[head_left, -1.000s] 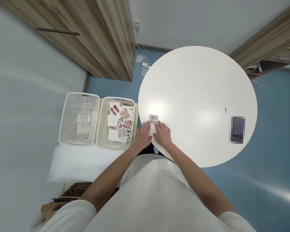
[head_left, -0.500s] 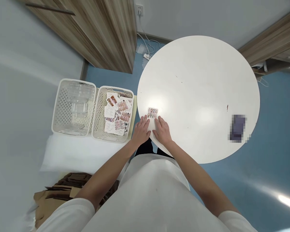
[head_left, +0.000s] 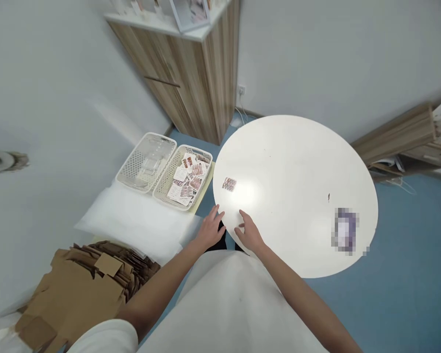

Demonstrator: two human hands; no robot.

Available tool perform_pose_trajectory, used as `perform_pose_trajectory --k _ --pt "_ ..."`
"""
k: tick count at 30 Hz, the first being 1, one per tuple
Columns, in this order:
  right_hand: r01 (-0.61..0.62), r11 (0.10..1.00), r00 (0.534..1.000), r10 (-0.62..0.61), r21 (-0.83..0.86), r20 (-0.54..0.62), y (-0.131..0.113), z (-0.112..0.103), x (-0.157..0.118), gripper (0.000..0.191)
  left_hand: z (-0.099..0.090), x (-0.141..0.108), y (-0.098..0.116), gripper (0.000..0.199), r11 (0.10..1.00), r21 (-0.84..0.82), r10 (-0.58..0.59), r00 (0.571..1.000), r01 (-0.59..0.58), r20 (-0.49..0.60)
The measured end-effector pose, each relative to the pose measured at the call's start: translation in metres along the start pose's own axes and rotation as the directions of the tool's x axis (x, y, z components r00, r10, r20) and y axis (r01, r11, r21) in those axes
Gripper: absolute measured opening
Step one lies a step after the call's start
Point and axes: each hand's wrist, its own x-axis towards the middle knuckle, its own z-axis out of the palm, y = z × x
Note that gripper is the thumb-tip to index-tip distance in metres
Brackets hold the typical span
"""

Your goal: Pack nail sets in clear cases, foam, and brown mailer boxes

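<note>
A card of press-on nails [head_left: 229, 184], with two rows of pinkish-brown nails, lies flat near the left edge of the white round table [head_left: 294, 162]. My left hand [head_left: 210, 228] is just below it at the table's rim, fingers apart and holding nothing. To the right, my right hand [head_left: 249, 230] hovers at the near edge, its fingers loosely bent and parted with nothing between them. Both hands are apart from the card. Left of the table, a white basket [head_left: 158, 195] holds many similar nail cards [head_left: 186, 177].
A second white basket [head_left: 121, 171] contains clear plastic boxes [head_left: 152, 164]. White padded sheets [head_left: 132, 215] lie below the baskets, with flattened cardboard boxes [head_left: 84, 289] at lower left. A blurred-out object [head_left: 345, 230] rests on the table's right side. A wooden cabinet [head_left: 191, 73] stands behind.
Both hands have drawn back from the nail card toward my body and opened. The card now lies free on the table. My view has tilted up and turned left.
</note>
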Motion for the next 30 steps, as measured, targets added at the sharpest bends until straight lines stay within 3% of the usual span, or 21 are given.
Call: perform_pose_trajectory --k 7,14,21,26,30 --pt "0.051 0.998 0.994 -0.047 -0.039 0.097 0.018 -0.019 -0.038 0.059 -0.008 -0.043 0.018 0.042 1.000 0.010 0.012 0.998 -0.012 -0.065" --pt "0.183 0.980 0.955 -0.157 -0.083 0.251 0.024 0.001 -0.039 0.052 -0.013 -0.080 0.019 0.040 0.997 0.027 -0.064 0.986 0.069 -0.152" --pt "0.362 0.899 0.856 -0.216 -0.246 0.470 -0.011 0.029 -0.035 0.050 -0.025 -0.134 -0.008 0.041 0.984 -0.016 -0.178 0.958 0.179 -0.223" --pt "0.464 0.815 0.832 -0.265 -0.348 0.487 -0.039 0.048 -0.032 0.050 -0.036 -0.172 -0.037 0.046 0.974 -0.042 -0.225 0.957 0.221 -0.182" --pt "0.492 0.773 0.833 -0.284 -0.401 0.475 -0.059 0.065 -0.029 0.050 -0.039 -0.185 -0.057 0.042 0.974 -0.076 -0.224 0.956 0.214 -0.190"
